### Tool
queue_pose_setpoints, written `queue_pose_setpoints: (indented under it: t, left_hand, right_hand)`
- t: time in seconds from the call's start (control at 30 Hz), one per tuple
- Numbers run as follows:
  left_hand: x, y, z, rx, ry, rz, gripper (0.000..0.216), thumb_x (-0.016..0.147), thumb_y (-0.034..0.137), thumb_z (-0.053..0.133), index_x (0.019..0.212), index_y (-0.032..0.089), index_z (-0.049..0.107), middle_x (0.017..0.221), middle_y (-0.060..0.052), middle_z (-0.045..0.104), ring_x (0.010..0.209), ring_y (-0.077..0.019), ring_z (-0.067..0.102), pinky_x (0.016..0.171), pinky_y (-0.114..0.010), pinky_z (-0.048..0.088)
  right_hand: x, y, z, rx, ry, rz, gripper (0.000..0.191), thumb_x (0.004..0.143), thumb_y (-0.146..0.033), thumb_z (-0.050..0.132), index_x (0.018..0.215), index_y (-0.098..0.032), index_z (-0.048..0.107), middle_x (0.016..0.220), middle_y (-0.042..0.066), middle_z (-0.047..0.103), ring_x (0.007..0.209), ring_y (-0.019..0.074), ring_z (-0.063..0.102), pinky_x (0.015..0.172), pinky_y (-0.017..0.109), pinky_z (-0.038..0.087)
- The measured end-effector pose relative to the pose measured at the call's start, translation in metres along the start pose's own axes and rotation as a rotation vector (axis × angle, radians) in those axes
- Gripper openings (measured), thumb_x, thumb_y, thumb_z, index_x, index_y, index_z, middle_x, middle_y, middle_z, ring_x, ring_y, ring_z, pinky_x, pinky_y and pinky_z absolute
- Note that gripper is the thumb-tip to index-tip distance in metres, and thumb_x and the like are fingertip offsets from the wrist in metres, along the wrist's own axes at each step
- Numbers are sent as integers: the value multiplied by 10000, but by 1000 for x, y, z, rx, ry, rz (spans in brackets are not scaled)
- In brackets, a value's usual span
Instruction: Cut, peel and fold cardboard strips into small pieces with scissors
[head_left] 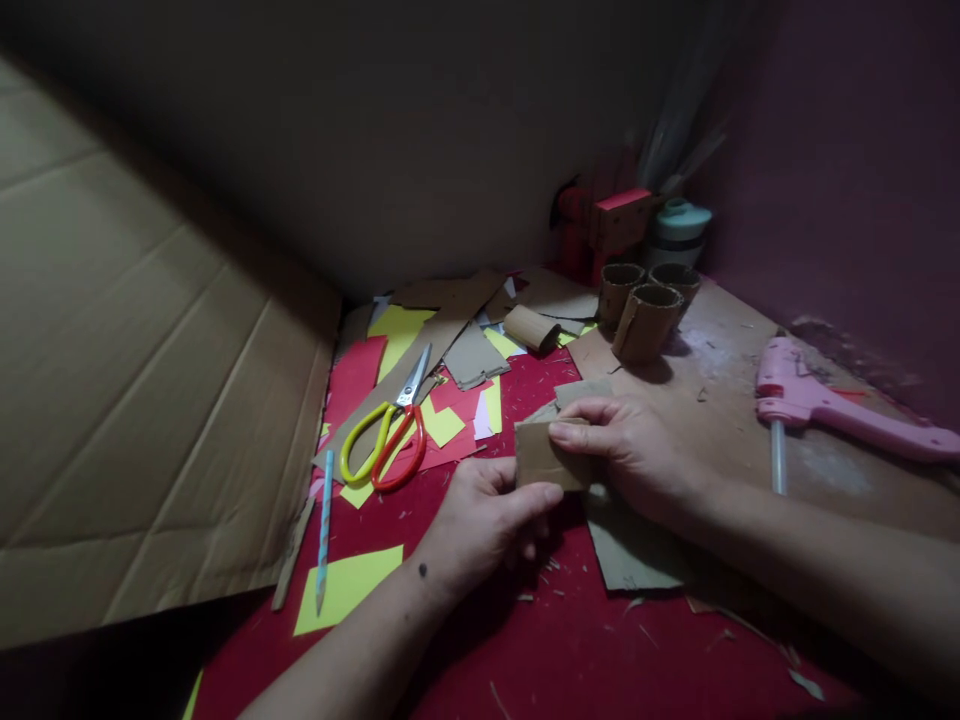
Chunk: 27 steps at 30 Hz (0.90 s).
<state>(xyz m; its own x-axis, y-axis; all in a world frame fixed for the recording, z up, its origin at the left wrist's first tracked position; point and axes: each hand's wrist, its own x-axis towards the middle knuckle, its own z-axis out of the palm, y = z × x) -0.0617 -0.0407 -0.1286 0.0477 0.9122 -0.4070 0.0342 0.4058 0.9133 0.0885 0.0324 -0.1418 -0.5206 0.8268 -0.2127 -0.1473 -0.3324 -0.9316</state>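
A small brown piece of cardboard [546, 456] is pinched between both hands above the red cloth [480, 620]. My left hand [487, 510] grips its lower left, thumb across the front face. At the upper right edge, the thumb and fingers of my right hand [611, 440] close on the same piece. Beneath my right hand lies a flat greyish cardboard sheet [630, 555]. Scissors [397, 430] with one yellow and one red handle rest to the left of the hands, blades pointing away. A blue pencil [325, 530] lies partly on a yellow paper piece [360, 585].
Three cardboard tubes [646, 325] stand upright at the back right, and another tube [531, 328] lies on its side. A pink glue gun [817, 395] sits at the right. Large cardboard [165, 380] leans along the left. Paper and cardboard scraps [442, 300] cover the back.
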Motion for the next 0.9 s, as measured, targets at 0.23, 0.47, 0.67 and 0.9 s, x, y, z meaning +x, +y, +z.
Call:
queue_pose_setpoints:
  t: [0.23, 0.47, 0.67, 0.9]
  left_hand:
    - [4, -2, -2, -45, -35, -15, 238, 685, 339, 728, 706, 124, 628, 436, 22, 537, 347, -60, 442, 349, -167, 329]
    - [-2, 3, 8, -29, 94, -4, 248, 685, 310, 712, 586, 149, 551, 403, 53, 483, 302, -38, 373, 303, -157, 237]
    - [0, 2, 9, -98, 60, -5, 232, 674, 304, 721, 610, 151, 558, 389, 70, 465, 291, -32, 345, 296, -151, 230]
    - [-2, 1, 17, -91, 106, 4, 246, 667, 254, 710, 524, 149, 539, 391, 50, 486, 298, -47, 387, 302, -162, 256]
  right_hand:
    - [-2, -2, 4, 5, 53, -40, 184, 706, -312, 740, 677, -150, 660, 646, 3, 603, 583, 109, 511, 539, 234, 376]
    - [-5, 3, 5, 94, -3, -39, 167, 730, -325, 744, 729, -164, 698, 668, 1, 638, 605, 108, 537, 571, 231, 394]
    - [-3, 5, 5, 163, -2, -12, 139, 730, -297, 745, 751, -165, 708, 693, 5, 654, 635, 115, 564, 596, 235, 421]
    - [-6, 7, 8, 209, -28, 5, 146, 728, -299, 749, 718, -164, 694, 658, 2, 652, 598, 123, 579, 563, 238, 434]
